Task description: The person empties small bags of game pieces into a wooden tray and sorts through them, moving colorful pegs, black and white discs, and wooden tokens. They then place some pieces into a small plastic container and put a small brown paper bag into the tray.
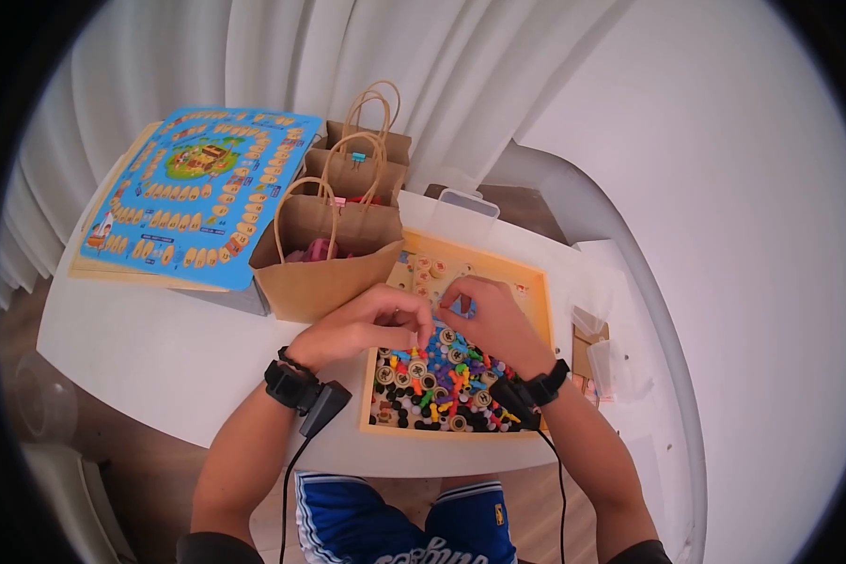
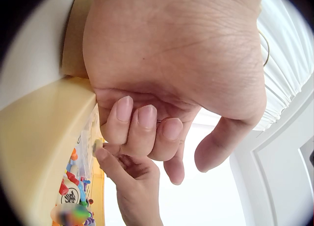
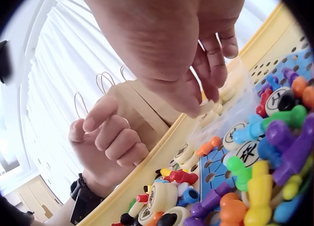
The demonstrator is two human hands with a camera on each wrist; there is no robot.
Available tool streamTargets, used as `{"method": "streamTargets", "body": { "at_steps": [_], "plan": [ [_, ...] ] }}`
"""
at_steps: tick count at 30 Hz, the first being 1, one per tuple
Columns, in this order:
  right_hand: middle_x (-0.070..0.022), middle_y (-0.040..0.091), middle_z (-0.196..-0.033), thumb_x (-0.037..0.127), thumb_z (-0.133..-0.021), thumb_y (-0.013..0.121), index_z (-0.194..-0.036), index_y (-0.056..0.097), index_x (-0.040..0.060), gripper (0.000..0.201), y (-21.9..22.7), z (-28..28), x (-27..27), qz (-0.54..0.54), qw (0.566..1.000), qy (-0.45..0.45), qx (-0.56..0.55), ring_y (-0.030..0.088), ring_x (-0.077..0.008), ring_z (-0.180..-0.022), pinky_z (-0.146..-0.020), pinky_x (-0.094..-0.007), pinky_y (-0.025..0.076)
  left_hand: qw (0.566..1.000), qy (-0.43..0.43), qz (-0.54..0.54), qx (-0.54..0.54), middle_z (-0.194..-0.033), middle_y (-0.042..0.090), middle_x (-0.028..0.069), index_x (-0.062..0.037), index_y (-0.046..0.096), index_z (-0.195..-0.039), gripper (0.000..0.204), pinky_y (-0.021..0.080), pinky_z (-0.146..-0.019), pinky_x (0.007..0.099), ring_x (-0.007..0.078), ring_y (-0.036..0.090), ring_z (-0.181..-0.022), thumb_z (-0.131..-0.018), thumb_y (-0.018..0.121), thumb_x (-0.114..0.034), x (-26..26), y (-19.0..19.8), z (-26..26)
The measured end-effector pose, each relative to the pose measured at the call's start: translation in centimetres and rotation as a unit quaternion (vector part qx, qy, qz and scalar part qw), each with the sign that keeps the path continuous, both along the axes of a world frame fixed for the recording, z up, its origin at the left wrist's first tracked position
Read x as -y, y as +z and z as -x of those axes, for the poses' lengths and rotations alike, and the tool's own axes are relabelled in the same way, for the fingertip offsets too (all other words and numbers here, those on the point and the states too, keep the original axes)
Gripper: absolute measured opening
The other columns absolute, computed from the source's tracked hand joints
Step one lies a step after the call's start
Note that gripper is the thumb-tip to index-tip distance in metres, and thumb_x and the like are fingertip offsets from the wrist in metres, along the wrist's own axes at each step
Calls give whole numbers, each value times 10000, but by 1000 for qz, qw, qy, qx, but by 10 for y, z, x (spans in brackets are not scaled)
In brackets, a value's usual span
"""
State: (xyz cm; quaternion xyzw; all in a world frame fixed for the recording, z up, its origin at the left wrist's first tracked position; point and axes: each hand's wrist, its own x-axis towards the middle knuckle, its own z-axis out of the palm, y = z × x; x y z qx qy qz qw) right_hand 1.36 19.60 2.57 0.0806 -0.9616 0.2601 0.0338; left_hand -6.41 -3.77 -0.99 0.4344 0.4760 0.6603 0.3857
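Pale discs [image 1: 439, 269] lay just beyond the right hand [image 1: 491, 324], whose thumb reached toward its fingertips; whether it pinched one could not be told. Beside it, the left hand [image 1: 365, 325] was loosely curled and empty. Below both, bright pegs [image 3: 259, 194] filled the tray [image 1: 423, 431]. The discs looked light, stiff and perhaps slippery, best gripped by their rims.

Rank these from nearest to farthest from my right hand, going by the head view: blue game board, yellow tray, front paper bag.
From your right hand:
1. Yellow tray, directly beneath it.
2. Front paper bag, to its left, beside the tray.
3. Blue game board, farther left, past the bag.
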Motion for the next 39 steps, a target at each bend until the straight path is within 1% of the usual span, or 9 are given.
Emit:
{"method": "streamTargets", "body": {
  "at_steps": [14,17,20,22,25,26,30,33,39],
  "plan": [
    [-208,737,-892,169,-884,722,-891,728,-33,202,-19,17,15,-4,1000,-8,4,712,-395,-841,-776,-448,562,1000,10,-4,4,-844,602,-35,-22,660,-919,175,383,-713,229,46,503,-770,-834,660,-175,-1,1,-2],
    [-192,732,-866,165,-911,711,-912,726,-32,198,-7,7,6,14,999,-32,4,701,-356,-782,-735,-418,551,1000,-4,-15,3,-913,640,-19,-33,654,-942,117,428,-790,243,65,550,-852,-903,652,-144,1,-1,0],
    [-163,722,-838,157,-929,711,-930,728,-27,185,13,-12,-16,39,998,-40,-12,672,-284,-729,-700,-377,536,1000,24,-2,12,-826,589,-34,-19,662,-907,161,370,-699,239,51,483,-754,-829,656,-161,-1,4,-4],
    [-80,739,-829,103,-911,721,-957,756,6,114,24,-30,-34,14,996,-83,1,640,-167,-691,-669,-309,501,1000,23,-6,12,-826,590,-33,-19,662,-903,158,368,-696,241,52,482,-754,-829,655,-158,-1,4,-4],
    [-34,747,-856,85,-904,725,-954,760,39,76,30,-57,-57,-10,997,-78,28,646,-130,-718,-676,-290,497,1000,12,-3,-4,-875,623,-20,-28,661,-918,141,403,-747,242,61,523,-804,-861,657,-157,0,-2,1],
    [-34,742,-939,74,-894,743,-1003,749,63,110,31,-66,-62,-6,996,-60,64,664,-149,-780,-703,-297,513,1000,2,3,-19,-924,656,-9,-39,661,-936,129,440,-800,241,71,565,-855,-894,660,-160,0,-4,2],
    [-54,721,-1021,50,-869,772,-1082,724,66,219,26,-91,-66,-26,996,-12,87,679,-185,-875,-765,-318,539,1000,4,0,-13,-917,654,-12,-41,661,-929,130,437,-786,237,64,561,-843,-891,662,-164,0,-1,0],
    [-105,675,-1103,87,-844,828,-1179,709,71,356,17,-95,-62,-46,994,78,67,657,-277,-1033,-907,-382,541,1000,1,6,-20,-917,657,-14,-38,662,-930,121,438,-788,232,60,568,-855,-895,657,-154,0,-2,1],
    [-112,651,-1070,132,-873,815,-1147,729,63,295,9,-100,-42,-65,994,63,56,629,-311,-1068,-938,-394,520,1000,0,5,-7,-937,675,-1,-36,667,-958,120,444,-805,238,65,584,-878,-916,649,-147,0,0,1]
  ]
}}
